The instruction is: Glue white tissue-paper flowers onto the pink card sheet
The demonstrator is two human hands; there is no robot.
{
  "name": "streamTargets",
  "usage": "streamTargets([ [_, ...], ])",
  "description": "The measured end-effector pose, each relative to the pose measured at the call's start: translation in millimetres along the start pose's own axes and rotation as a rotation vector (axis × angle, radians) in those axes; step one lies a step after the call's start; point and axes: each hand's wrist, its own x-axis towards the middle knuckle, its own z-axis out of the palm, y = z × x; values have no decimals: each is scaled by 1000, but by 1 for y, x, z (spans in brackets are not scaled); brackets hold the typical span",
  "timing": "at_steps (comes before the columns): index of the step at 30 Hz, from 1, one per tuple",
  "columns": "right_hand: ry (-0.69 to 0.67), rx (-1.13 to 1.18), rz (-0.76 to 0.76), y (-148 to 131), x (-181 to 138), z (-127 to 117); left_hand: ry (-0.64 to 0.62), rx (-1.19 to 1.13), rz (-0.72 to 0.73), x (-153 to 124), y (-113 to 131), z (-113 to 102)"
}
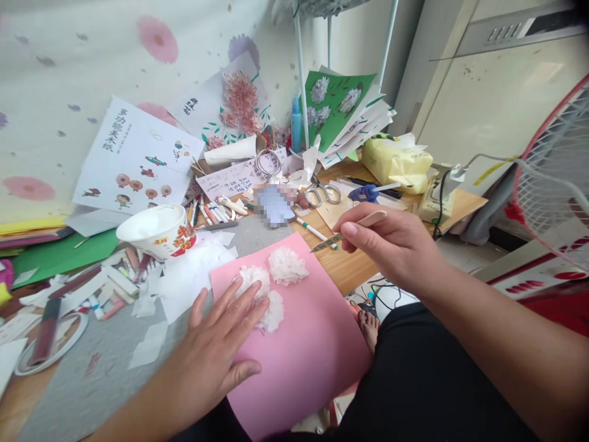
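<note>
My left hand (225,337) lies with fingers stretched out over the pink sheet (304,374), its fingertips touching or just above a white crumpled-paper flower (254,277). A second white flower (288,266) sits to the right of it, and a third (272,312) shows partly beside my fingers. Raised over the sheet's right edge, my right hand (381,245) is closed on slim pointed tweezers (368,221). Their tip points left toward the flowers, and their rounded end sticks up past my fingers.
A white paper bowl (154,230) stands at left among paper scraps and markers. Behind the sheet are scissors (323,194), a blue glue gun (368,193) and a yellow tissue pack (398,162). A green sheet with flowers (338,104) leans at the back. A fan (559,147) stands at right.
</note>
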Motion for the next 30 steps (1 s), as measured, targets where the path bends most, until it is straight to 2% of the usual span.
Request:
streamTargets([
  [3, -82, -32, 64, 2, -2, 0, -2, -46, -10, 12, -6, -2],
  [6, -123, -73, 109, 2, -3, 1, -36, -120, 24, 39, -8, -3],
  [11, -121, -86, 115, -1, -1, 0, -194, -235, 51, 78, -14, 6],
  [13, -115, -80, 124, -3, 0, -2, -208, -241, 15, 77, -23, 13],
  [16, -109, -77, 134, -4, 0, -6, -163, -222, -74, 58, -38, 23],
  [20, -124, -57, 151, 4, -1, 2, -111, -203, -140, 43, -40, 19],
  [24, -218, -94, 134, 16, -1, 24, -164, -232, -62, 66, -23, 6],
  [27, -257, -139, 118, 22, 0, 35, -163, -248, -55, 83, -14, 4],
  [30, -281, -137, 115, 23, 2, 36, -72, -271, -52, 84, -13, 12],
])
